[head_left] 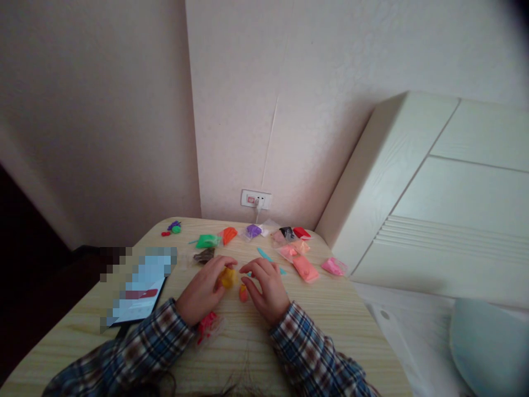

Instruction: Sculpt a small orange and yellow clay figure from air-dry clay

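Note:
My left hand (pixel 205 289) is closed around a lump of yellow clay (pixel 228 278), with the thumb and fingers on its left side. Facing it is my right hand (pixel 265 286), its fingers curled and the thumb and index tips close together. Anything between those tips is too small to make out. Just under the right thumb sits a small orange-and-yellow piece (pixel 243 293). Behind the right hand lies a teal modelling tool (pixel 264 254), partly covered by the fingers. A packet of red clay (pixel 208 326) rests beside my left wrist.
Packets of green (pixel 208 241), orange (pixel 228 235), purple (pixel 253 231) and pink clay (pixel 334 267) line the table's far side. A brown packet (pixel 204 256) is behind my left hand. Coral clay (pixel 306 268) lies right. A tablet (pixel 142 292) stands left; small coloured pieces (pixel 176 227) lie far left.

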Action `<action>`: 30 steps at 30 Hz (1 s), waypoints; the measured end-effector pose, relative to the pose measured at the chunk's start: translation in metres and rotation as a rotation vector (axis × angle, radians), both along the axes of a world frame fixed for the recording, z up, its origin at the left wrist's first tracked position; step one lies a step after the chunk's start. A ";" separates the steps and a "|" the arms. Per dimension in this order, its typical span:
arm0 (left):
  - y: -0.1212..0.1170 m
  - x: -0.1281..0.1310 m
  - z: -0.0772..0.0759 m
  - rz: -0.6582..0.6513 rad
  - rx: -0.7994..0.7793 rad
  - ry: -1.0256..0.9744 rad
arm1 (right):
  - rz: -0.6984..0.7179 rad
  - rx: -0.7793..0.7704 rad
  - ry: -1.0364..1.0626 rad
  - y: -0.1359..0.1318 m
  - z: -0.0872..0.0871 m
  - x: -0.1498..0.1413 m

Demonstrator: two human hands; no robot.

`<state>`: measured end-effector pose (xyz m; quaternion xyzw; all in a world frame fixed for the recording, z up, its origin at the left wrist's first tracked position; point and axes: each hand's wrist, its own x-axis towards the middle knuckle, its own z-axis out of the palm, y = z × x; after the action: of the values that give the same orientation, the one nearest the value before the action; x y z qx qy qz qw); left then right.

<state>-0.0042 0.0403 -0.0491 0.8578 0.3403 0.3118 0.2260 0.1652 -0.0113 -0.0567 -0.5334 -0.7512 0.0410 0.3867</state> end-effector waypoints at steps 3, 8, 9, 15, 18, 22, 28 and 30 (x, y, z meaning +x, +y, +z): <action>-0.001 0.001 0.000 0.012 0.005 0.001 | -0.012 0.008 0.011 0.001 0.000 -0.001; -0.003 0.001 0.002 0.018 -0.014 0.013 | -0.032 -0.006 0.018 0.002 -0.003 -0.003; -0.003 0.000 0.002 0.019 -0.016 0.013 | -0.030 -0.004 0.018 0.003 -0.003 -0.003; -0.002 -0.001 0.002 0.035 0.018 -0.018 | -0.038 0.014 0.031 0.003 -0.003 -0.007; -0.002 -0.001 0.003 0.053 0.028 -0.029 | -0.047 0.011 0.043 0.001 -0.001 -0.008; -0.003 -0.001 0.006 0.060 0.035 -0.032 | -0.055 0.008 0.057 0.000 0.001 -0.010; -0.005 -0.002 0.009 0.057 0.071 -0.034 | -0.049 -0.021 0.084 0.000 0.002 -0.011; -0.005 -0.003 0.009 0.059 0.086 -0.030 | -0.044 -0.017 0.088 0.000 0.002 -0.011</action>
<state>-0.0067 0.0354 -0.0404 0.8516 0.3485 0.3453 0.1846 0.1538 -0.0115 -0.0542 -0.5508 -0.7211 0.0622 0.4157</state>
